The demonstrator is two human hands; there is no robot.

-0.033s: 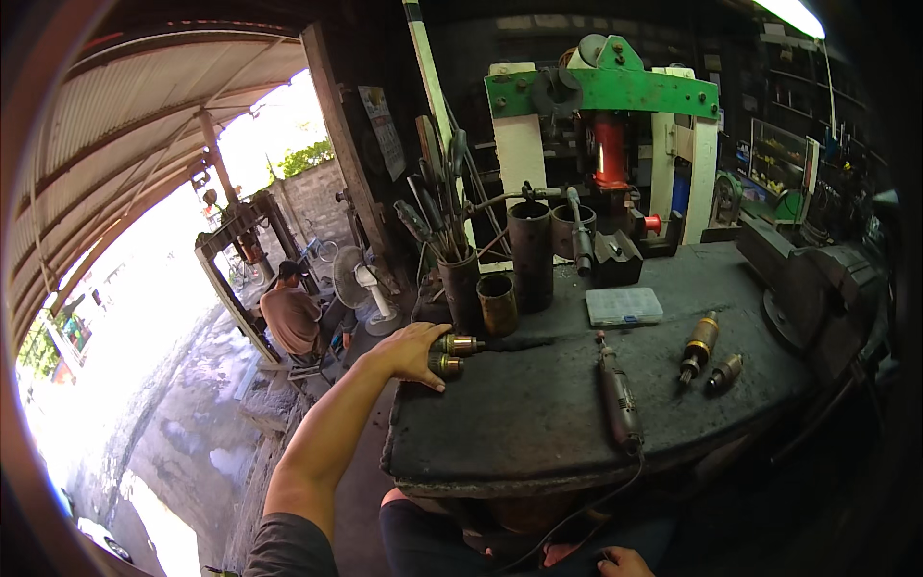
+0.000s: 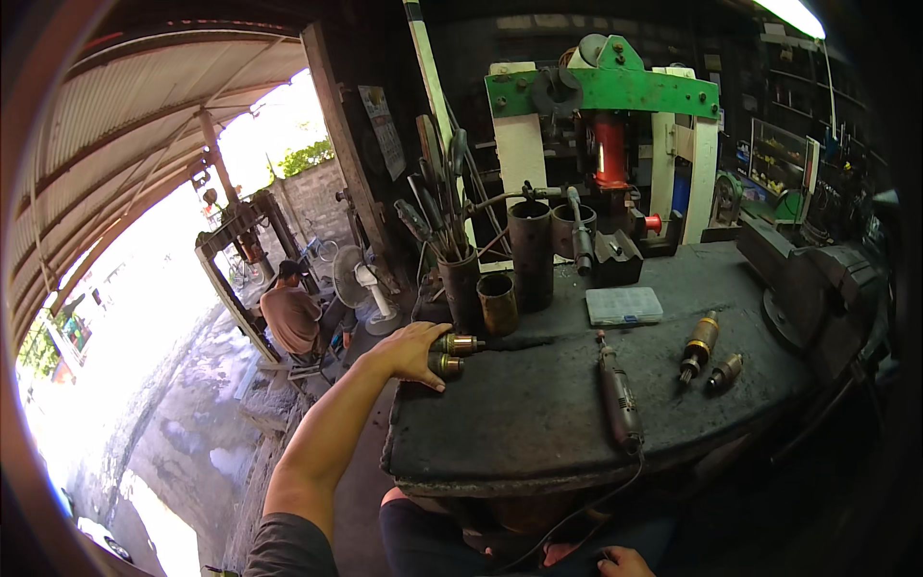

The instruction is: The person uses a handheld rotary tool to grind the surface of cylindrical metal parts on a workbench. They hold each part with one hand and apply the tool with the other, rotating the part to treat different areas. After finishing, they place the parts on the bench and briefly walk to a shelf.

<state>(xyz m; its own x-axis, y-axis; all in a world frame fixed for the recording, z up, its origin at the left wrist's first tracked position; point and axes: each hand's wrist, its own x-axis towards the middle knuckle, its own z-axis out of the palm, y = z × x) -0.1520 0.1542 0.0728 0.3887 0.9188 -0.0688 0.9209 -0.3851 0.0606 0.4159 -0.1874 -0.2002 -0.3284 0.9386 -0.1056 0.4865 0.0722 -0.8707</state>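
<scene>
My left hand (image 2: 413,353) reaches to the near left corner of the workbench (image 2: 519,423). Its fingers and thumb curl around two short metal cylinders with brassy bands (image 2: 463,343), lying side by side. At the lower edge, my right hand (image 2: 627,563) rests low near my lap, partly cut off. Its fingers are curled, with a small dark thing at their tips that I cannot make out. A corded rotary tool (image 2: 621,399) with a small grinding tip lies mid-bench. Farther right are a toothed metal shaft part (image 2: 702,344) and a shorter metal cylinder (image 2: 726,372).
Metal tubes (image 2: 532,255) holding tools stand at the back left, beside a clear plastic case (image 2: 624,306). A large vise (image 2: 817,288) takes up the right end. Behind stands a green press (image 2: 606,91). Another person (image 2: 290,313) sits outside, near a fan (image 2: 363,284).
</scene>
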